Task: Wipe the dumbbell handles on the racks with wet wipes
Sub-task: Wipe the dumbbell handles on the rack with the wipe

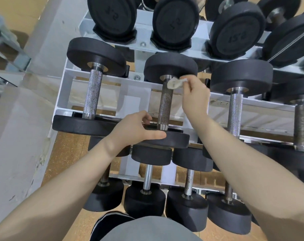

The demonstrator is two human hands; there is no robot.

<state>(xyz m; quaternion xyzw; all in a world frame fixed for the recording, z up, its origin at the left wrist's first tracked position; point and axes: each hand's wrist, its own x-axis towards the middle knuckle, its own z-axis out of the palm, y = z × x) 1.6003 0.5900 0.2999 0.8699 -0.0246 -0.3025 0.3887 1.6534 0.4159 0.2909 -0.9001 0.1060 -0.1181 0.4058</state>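
Observation:
A white rack [67,87] holds black dumbbells on three tiers. On the middle tier, the second dumbbell from the left has a knurled steel handle [165,106]. My right hand [195,96] pinches a crumpled wet wipe [173,82] against the top end of that handle, just under the far weight head [171,66]. My left hand [139,129] grips the near weight head [175,140] of the same dumbbell, thumb stretched along its rim and fingers curled over its top.
Other middle-tier dumbbells lie left [93,94] and right [236,112] of it. Large dumbbells [175,21] stand on the top tier, smaller ones [147,180] on the bottom tier. A pale wall [17,136] runs along the left. The floor [66,153] is brown.

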